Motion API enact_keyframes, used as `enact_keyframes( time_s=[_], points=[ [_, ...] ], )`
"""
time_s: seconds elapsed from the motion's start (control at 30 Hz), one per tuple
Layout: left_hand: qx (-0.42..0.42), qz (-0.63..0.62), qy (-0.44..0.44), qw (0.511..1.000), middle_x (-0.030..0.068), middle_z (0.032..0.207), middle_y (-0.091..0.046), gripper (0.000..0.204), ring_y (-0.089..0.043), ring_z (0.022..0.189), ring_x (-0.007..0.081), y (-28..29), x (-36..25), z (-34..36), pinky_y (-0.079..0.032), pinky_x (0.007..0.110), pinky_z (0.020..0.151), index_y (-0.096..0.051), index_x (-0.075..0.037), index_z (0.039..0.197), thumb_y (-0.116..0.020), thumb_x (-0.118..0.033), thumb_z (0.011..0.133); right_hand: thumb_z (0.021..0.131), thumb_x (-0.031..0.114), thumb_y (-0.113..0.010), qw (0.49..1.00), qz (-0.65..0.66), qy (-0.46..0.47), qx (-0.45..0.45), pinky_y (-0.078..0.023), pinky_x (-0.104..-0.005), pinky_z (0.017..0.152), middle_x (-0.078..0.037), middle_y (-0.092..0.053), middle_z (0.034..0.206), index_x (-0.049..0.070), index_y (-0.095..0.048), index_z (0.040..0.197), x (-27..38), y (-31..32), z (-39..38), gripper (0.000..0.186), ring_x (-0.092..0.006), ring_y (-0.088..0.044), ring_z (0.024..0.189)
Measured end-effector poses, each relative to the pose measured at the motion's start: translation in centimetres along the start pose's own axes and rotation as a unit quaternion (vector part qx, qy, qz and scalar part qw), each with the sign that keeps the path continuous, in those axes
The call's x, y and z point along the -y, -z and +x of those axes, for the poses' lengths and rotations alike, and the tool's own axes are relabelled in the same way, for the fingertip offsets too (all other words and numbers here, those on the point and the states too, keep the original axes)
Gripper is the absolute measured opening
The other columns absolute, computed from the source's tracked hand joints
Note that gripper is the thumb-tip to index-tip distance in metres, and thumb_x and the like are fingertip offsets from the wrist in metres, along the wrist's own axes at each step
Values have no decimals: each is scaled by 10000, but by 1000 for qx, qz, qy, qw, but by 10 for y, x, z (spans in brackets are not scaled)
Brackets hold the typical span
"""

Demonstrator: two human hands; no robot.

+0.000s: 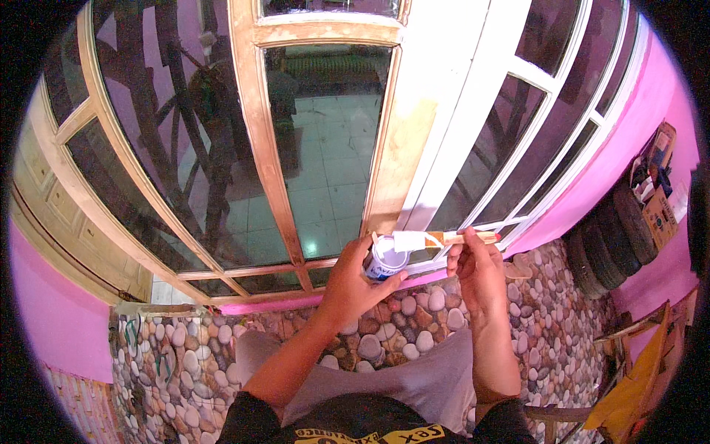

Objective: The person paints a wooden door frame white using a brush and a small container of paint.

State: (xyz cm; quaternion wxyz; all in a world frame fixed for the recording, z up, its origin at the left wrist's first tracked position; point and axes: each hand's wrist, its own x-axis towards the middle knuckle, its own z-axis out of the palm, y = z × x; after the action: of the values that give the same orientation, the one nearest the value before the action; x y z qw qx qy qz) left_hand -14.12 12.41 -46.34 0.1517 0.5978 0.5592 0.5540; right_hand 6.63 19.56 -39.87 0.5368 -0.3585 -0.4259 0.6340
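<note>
"What takes up the most room?"

"The glazed wooden frame (403, 148), bare wood at the left and middle, white toward the right. Next comes the pebble-patterned floor (547, 362), then the dark tyres (630, 231) by the pink wall."

"And the hands?"

"Both full. The left hand (351, 287) is curled around the can (386, 269), thumb across its near side. The right hand (482, 277) pinches the brush (451, 238) by its handle, between thumb and fingers."

"Where's the can exactly?"

"Held above the floor, near the foot of the frame, mouth up, with something whitish inside. I'd expect stiff, smooth walls and a modest weight that shifts as the contents slosh. Grip it around the body, below the rim; a wet rim would be slippery."

"And the brush?"

"It lies nearly level, its white head over the can's mouth. I can't tell whether it touches the rim. It should feel light: stiff handle, soft, bendable bristles. Hold the handle close behind the orange-brown band for control, fingers clear of the white smears."
</note>
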Motion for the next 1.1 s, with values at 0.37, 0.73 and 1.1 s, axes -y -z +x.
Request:
enact_keyframes(
  time_s=[0.37,0.73,1.1],
  points=[
    [-8,-3,-7,1000,226,1273,-618,852,-626,1188,313,1,-2,8,-496,407,1022,-507,50,1368,-942,-310,730,1037,239,-614,994,-7,104,22,-560,-319,609,-99,-695,826,-4,-653,1084,36,-21,14,251,-182,-665,661],
    [19,-4,20,1000,215,1213,-625,776,-635,1133,318,16,-2,-35,-501,410,979,-527,39,1332,-920,-304,757,1012,146,-635,925,-182,330,56,-572,-289,675,-110,-712,876,-32,-644,1070,81,-66,25,187,-153,-689,726],
    [-11,-31,25,999,188,1166,-612,759,-646,1067,297,13,33,-93,-543,404,866,-542,9,1295,-936,-309,729,979,114,-683,864,-229,441,72,-545,-251,708,-71,-713,885,-42,-678,1038,132,-94,28,166,-114,-671,777]
  ],
)
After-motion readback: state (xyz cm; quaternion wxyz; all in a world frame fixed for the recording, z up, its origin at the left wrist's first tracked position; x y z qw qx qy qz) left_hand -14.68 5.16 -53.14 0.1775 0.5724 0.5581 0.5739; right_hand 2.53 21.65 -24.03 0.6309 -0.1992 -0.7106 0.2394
